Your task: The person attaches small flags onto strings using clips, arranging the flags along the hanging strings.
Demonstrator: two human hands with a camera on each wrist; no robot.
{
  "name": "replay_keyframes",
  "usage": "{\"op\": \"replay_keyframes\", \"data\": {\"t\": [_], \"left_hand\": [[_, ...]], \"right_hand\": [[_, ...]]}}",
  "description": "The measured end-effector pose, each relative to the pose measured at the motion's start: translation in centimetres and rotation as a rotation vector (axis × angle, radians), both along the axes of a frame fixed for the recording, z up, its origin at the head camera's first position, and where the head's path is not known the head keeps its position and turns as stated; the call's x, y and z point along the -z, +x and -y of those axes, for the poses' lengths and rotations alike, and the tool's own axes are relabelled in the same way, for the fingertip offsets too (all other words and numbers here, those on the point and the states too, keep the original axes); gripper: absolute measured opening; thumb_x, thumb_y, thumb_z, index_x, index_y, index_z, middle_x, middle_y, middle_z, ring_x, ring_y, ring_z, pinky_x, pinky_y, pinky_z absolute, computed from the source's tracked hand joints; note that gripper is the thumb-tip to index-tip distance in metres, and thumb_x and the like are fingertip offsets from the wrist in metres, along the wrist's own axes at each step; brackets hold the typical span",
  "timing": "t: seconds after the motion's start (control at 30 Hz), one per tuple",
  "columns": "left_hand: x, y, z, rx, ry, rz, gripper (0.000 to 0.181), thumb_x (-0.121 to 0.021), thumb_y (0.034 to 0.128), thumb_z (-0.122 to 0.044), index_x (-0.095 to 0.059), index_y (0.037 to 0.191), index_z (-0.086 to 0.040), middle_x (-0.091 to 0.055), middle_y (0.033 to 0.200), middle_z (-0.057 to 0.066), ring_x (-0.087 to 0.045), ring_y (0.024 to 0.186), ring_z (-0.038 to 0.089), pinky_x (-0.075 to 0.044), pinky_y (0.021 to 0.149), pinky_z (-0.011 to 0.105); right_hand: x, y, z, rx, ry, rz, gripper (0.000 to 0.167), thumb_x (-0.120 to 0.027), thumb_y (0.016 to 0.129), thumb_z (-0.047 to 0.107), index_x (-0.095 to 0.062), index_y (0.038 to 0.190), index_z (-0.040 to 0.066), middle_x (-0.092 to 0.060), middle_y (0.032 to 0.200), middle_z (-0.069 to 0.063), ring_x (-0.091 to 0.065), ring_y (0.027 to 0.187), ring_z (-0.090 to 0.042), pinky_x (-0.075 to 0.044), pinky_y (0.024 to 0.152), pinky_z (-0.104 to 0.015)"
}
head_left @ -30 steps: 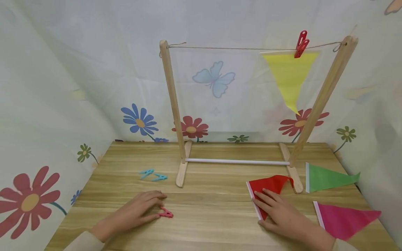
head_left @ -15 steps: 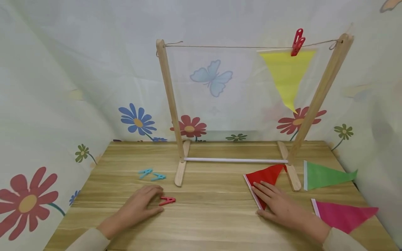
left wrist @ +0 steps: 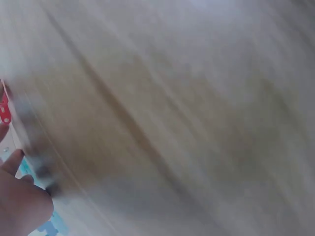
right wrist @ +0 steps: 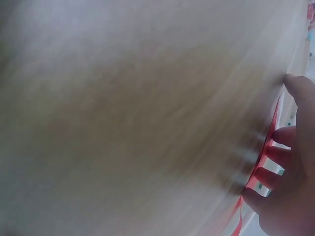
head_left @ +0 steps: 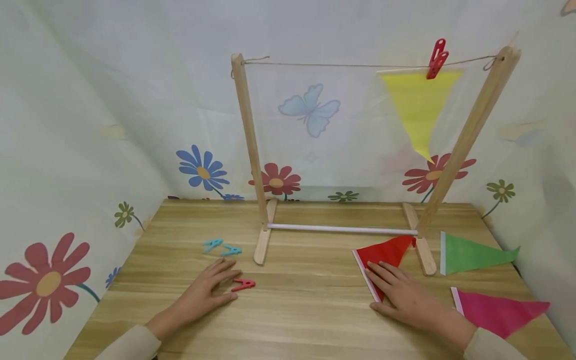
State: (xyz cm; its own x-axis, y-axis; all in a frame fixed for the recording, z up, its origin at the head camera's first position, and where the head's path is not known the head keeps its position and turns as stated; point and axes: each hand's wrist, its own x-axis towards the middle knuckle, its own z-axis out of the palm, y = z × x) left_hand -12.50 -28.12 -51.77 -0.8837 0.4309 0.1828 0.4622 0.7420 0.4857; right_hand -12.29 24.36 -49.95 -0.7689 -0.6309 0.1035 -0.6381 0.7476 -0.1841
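Note:
My left hand (head_left: 204,290) rests on the wooden table, fingers loosely spread. Just beyond its fingertips lies a red clothespin (head_left: 244,285); the left wrist view has the same red clothespin (left wrist: 5,110) at its left edge. Two blue clothespins (head_left: 231,250) lie farther back. With straight fingers, my right hand (head_left: 405,297) presses flat on a red pennant (head_left: 382,252) with a white edge band, covering part of it. In the right wrist view, the fingers touch the red pennant (right wrist: 261,157) along the table.
A wooden stand with a left post (head_left: 250,140) and right post (head_left: 465,135) carries a string (head_left: 315,64). A red clip (head_left: 436,62) holds a yellow pennant (head_left: 420,105) there. Green (head_left: 472,254) and magenta (head_left: 495,310) pennants lie at right.
The red clothespin has turned and shifted away, leaving a gap from my left fingertips. The red pennant has slid slightly toward the stand under my right hand, its tip now near the stand's foot.

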Motion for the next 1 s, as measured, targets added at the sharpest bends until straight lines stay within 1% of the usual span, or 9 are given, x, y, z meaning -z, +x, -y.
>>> {"op": "replay_keyframes", "data": {"t": [0.07,0.13,0.3,0.43,0.53,0.67,0.87,0.93,1.0], "left_hand": [[0.0,-0.1,0.0,-0.009,0.032,0.027,0.053,-0.076,0.0911,-0.041,-0.065,0.138,-0.019,-0.047,0.155,0.012,-0.029,0.147,0.047,-0.024,0.112,0.072],[0.1,-0.2,0.0,-0.017,0.049,0.035,0.052,-0.077,0.0901,-0.04,-0.066,0.137,-0.019,-0.047,0.155,0.012,-0.029,0.147,0.047,-0.023,0.114,0.071],[0.1,-0.3,0.0,-0.032,0.071,0.024,0.05,-0.08,0.0872,-0.038,-0.069,0.132,-0.019,-0.048,0.154,0.013,-0.03,0.147,0.047,-0.02,0.116,0.069],[0.2,-0.2,-0.1,-0.038,0.072,0.022,0.048,-0.081,0.0864,-0.037,-0.071,0.13,-0.019,-0.048,0.153,0.014,-0.03,0.147,0.047,-0.018,0.116,0.069],[0.2,-0.2,-0.2,-0.04,0.066,0.024,0.047,-0.08,0.0868,-0.037,-0.071,0.13,-0.02,-0.048,0.154,0.013,-0.029,0.148,0.046,-0.017,0.116,0.069],[0.3,-0.2,-0.2,-0.039,0.071,0.028,0.046,-0.08,0.0875,-0.037,-0.071,0.129,-0.021,-0.048,0.154,0.013,-0.029,0.148,0.046,-0.018,0.116,0.07],[0.5,-0.1,-0.2,-0.042,0.094,0.05,0.043,-0.078,0.0892,-0.037,-0.071,0.13,-0.023,-0.047,0.155,0.01,-0.027,0.149,0.044,-0.019,0.115,0.071],[0.6,-0.1,-0.2,-0.045,0.094,0.06,0.043,-0.079,0.0891,-0.036,-0.071,0.13,-0.023,-0.047,0.155,0.009,-0.027,0.149,0.043,-0.018,0.116,0.069],[0.6,-0.2,-0.2,-0.048,0.094,0.069,0.043,-0.079,0.0892,-0.036,-0.071,0.13,-0.024,-0.047,0.156,0.007,-0.027,0.15,0.042,-0.018,0.117,0.069]], "right_hand": [[0.1,-0.1,-0.1,-0.006,0.004,-0.015,0.074,-0.058,0.098,0.057,-0.046,0.153,0.008,-0.045,0.156,-0.012,-0.039,0.143,-0.038,-0.038,0.112,-0.06],[0.3,-0.2,-0.2,-0.013,0.007,-0.031,0.074,-0.057,0.099,0.057,-0.045,0.153,0.009,-0.044,0.157,-0.011,-0.039,0.143,-0.037,-0.038,0.111,-0.06],[0.5,-0.5,-0.3,-0.026,0.01,-0.068,0.07,-0.058,0.1,0.053,-0.046,0.153,0.009,-0.045,0.157,-0.01,-0.041,0.142,-0.035,-0.04,0.11,-0.059],[0.5,-0.7,0.0,-0.024,0.031,-0.095,0.064,-0.062,0.1,0.044,-0.05,0.15,0.007,-0.049,0.153,-0.011,-0.046,0.138,-0.035,-0.043,0.108,-0.058],[0.7,-1.0,0.3,-0.024,0.046,-0.161,0.056,-0.067,0.097,0.034,-0.057,0.144,0.005,-0.057,0.145,-0.012,-0.053,0.13,-0.035,-0.047,0.103,-0.057],[0.8,-1.4,0.7,-0.034,0.022,-0.261,0.046,-0.075,0.09,0.02,-0.067,0.132,0.003,-0.065,0.133,-0.013,-0.06,0.117,-0.035,-0.054,0.094,-0.054],[0.4,-1.9,1.0,-0.017,-0.047,-0.291,0.043,-0.081,0.079,0.002,-0.069,0.121,0.003,-0.071,0.112,-0.01,-0.064,0.098,-0.03,-0.058,0.082,-0.046],[0.3,-2.2,1.0,-0.019,-0.048,-0.302,0.046,-0.082,0.077,-0.001,-0.068,0.121,0.004,-0.071,0.107,-0.009,-0.063,0.093,-0.028,-0.058,0.08,-0.043],[0.1,-2.4,0.9,-0.027,-0.037,-0.278,0.052,-0.082,0.078,-0.002,-0.066,0.126,0.005,-0.071,0.11,-0.008,-0.062,0.094,-0.026,-0.059,0.078,-0.042]]}}
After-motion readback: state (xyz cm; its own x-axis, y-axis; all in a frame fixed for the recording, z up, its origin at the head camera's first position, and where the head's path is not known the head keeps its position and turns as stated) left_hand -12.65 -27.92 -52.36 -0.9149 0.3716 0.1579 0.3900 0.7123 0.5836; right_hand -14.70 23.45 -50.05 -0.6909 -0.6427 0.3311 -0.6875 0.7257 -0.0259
